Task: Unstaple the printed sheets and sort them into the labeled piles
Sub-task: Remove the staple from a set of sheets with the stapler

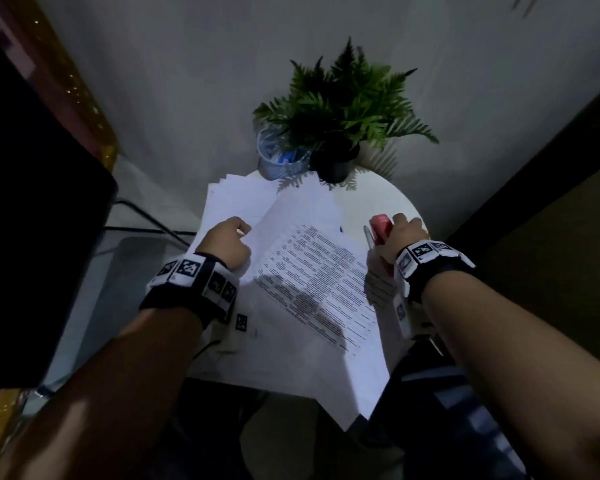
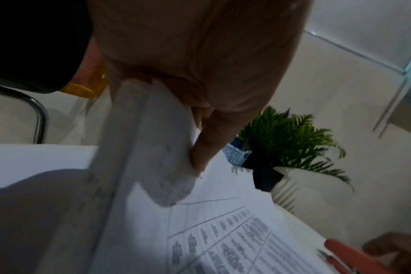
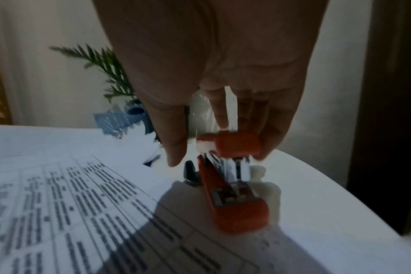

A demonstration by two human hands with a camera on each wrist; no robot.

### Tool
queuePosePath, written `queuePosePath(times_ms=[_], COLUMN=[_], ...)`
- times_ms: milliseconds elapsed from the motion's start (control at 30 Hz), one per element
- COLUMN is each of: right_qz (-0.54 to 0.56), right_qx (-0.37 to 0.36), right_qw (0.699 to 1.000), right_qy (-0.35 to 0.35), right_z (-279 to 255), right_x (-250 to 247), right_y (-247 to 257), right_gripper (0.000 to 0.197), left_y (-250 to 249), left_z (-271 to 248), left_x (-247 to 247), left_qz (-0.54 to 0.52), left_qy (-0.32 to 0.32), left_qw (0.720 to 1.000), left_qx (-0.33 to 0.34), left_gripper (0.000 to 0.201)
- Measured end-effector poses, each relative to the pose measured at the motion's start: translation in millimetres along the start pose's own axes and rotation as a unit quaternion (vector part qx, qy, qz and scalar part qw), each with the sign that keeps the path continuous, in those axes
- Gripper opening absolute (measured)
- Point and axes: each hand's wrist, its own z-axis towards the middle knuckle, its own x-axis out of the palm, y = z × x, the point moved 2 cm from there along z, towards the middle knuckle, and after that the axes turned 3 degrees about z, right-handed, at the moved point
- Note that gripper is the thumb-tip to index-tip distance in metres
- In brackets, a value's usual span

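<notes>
A stack of printed sheets (image 1: 312,278) with table text lies slanted across the round white table (image 1: 388,202). My left hand (image 1: 227,242) pinches the upper left corner of the sheets and curls it upward; in the left wrist view the bent corner (image 2: 153,139) sits between thumb and forefinger. My right hand (image 1: 404,233) is at the table's right side, on a red stapler (image 1: 380,228). In the right wrist view its fingers hold the stapler's raised top arm (image 3: 237,142) while the base (image 3: 237,204) rests beside the sheets (image 3: 70,204).
More white sheets (image 1: 236,195) are spread behind the stack. A pen (image 1: 368,237) lies left of the stapler. At the back stand a blue mesh cup (image 1: 278,157) and a potted fern (image 1: 343,109). A dark chair (image 1: 32,202) is at the left.
</notes>
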Motion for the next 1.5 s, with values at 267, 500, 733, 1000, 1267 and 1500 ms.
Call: queuePosePath(times_ms=[267,500,733,1000,1267,1500], right_qz=[0.163,0.024,-0.038,-0.048,-0.023,-0.038], right_qx=[0.001,-0.180,-0.153,-0.134,-0.126,-0.128], right_qw=[0.985,0.980,0.981,0.982,0.985,0.984], right_qy=[-0.061,0.079,0.109,0.123,0.114,0.120], right_z=[3.8,-25.6,-29.8,-26.7,-27.2,-24.0], right_x=[-24.3,-8.4,38.3,41.2,35.8,39.8], right_y=[12.5,55.0,74.5,83.5,84.1,86.4], right_gripper=[0.037,0.035,0.039,0.039,0.039,0.039], left_y=[-8.0,-23.3,-19.4,-22.4,-22.9,-21.8], left_z=[19.8,19.5,14.2,5.4,12.4,16.5], left_x=[9.0,37.2,48.4,60.7,55.9,56.7], left_qz=[0.101,0.221,0.338,0.347,0.360,0.354], left_qy=[0.082,0.125,0.067,0.061,0.092,0.102], left_qw=[0.990,0.965,0.923,0.902,0.885,0.888], left_qx=[0.046,0.066,0.173,0.248,0.281,0.276], left_gripper=[0.036,0.079,0.063,0.053,0.050,0.060])
